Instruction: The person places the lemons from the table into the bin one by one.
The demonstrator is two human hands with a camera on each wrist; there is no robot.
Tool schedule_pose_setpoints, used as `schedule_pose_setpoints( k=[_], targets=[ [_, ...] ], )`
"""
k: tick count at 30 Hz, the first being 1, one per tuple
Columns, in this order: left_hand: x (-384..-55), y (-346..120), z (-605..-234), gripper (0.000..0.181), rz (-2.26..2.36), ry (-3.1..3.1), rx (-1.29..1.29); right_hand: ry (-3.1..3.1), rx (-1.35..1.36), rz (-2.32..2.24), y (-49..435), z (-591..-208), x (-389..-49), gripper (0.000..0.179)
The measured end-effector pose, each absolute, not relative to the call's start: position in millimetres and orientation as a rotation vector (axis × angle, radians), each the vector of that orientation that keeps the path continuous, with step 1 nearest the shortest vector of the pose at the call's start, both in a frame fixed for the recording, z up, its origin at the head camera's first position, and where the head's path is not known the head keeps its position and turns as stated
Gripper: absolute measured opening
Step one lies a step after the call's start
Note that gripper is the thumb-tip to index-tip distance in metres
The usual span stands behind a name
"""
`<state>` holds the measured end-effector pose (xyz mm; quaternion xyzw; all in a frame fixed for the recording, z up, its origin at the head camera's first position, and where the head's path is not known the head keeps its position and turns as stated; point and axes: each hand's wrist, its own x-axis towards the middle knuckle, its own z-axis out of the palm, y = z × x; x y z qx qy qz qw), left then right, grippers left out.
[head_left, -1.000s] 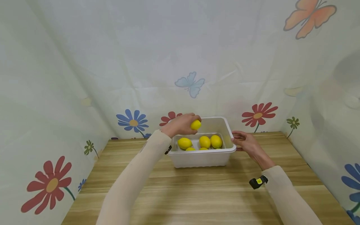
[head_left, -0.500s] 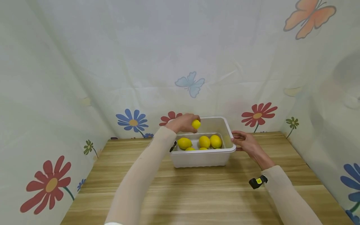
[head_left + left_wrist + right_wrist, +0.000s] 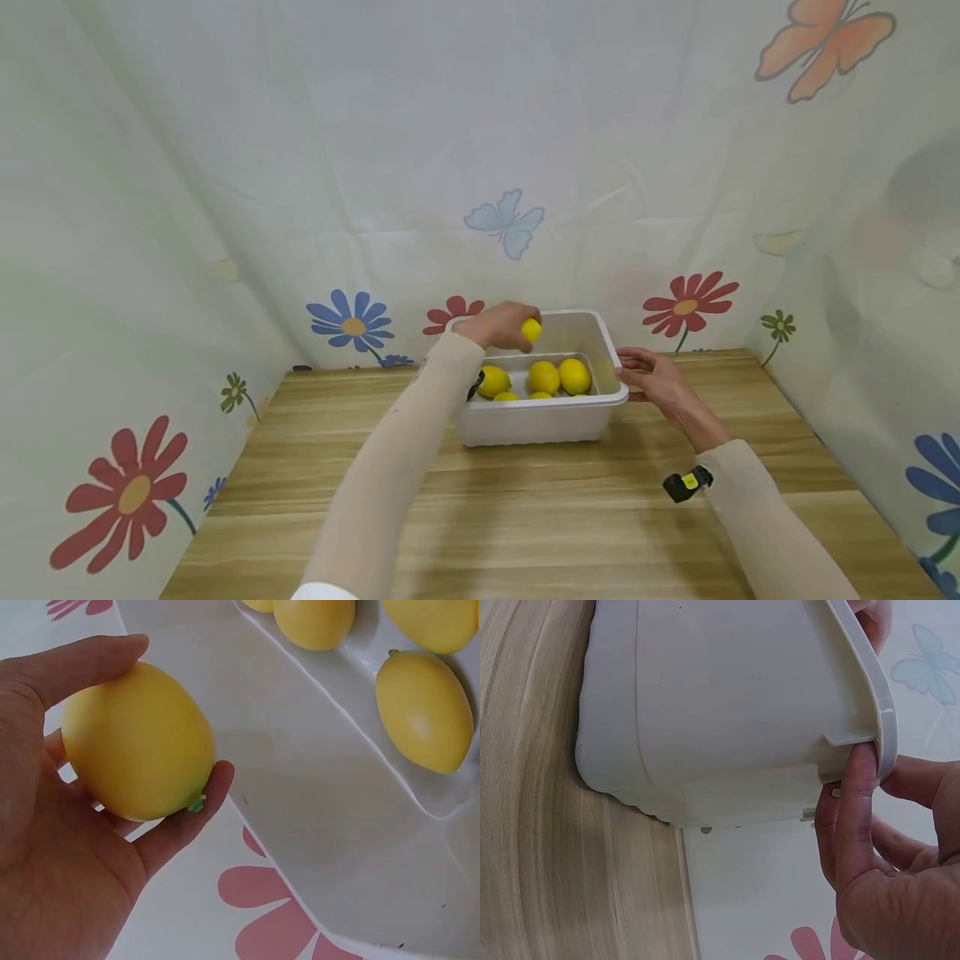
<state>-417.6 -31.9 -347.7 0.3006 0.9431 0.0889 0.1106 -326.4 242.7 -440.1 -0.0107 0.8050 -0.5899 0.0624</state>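
In the head view my left hand point(image 3: 504, 325) grips a yellow lemon point(image 3: 531, 330) above the back left part of a white plastic bin point(image 3: 536, 425). The left wrist view shows this lemon point(image 3: 139, 742) between thumb and fingers, its green stem tip near one fingertip. Several more lemons point(image 3: 544, 378) lie on the bin's floor, some partly hidden by the front wall. At the bin's right end, my right hand point(image 3: 656, 382) pinches the rim point(image 3: 886, 724), with the thumb over the edge and fingers under it against the outer wall.
The bin stands on a wood-grain table point(image 3: 525, 517) near its back edge. Behind and at the sides hangs a pale sheet point(image 3: 420, 167) printed with flowers and butterflies. A black wrist camera point(image 3: 686, 483) sits on the right sleeve.
My left hand shifts slightly to the right with the lemon still in its grip, and the left forearm swings rightward. The right hand stays on the bin's rim.
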Motion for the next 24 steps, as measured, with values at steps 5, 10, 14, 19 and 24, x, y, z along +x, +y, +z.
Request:
schedule_pose_setpoints(
  k=[5,10,14,19,24],
  targets=[
    [-418.0,-31.5,-347.8,0.049,0.267,2.763,0.87,2.417,-0.027,-1.794,243.2,-438.9,-325.4,0.056],
    [-419.6,-32.9,-348.4,0.044,0.271,2.763,0.853,2.425,-0.022,-1.787,243.7,-438.8,-325.9,0.056],
    [-419.8,-33.1,-348.9,0.042,0.256,2.782,0.857,2.43,-0.028,-1.788,244.6,-439.4,-326.9,0.056],
    [-417.0,-32.9,-350.4,0.042,0.224,2.808,0.869,2.43,-0.034,-1.789,245.8,-440.8,-326.4,0.055],
    [-414.8,-35.1,-352.1,0.043,0.212,2.833,0.901,2.435,-0.039,-1.783,246.4,-441.6,-325.3,0.055]
  ],
)
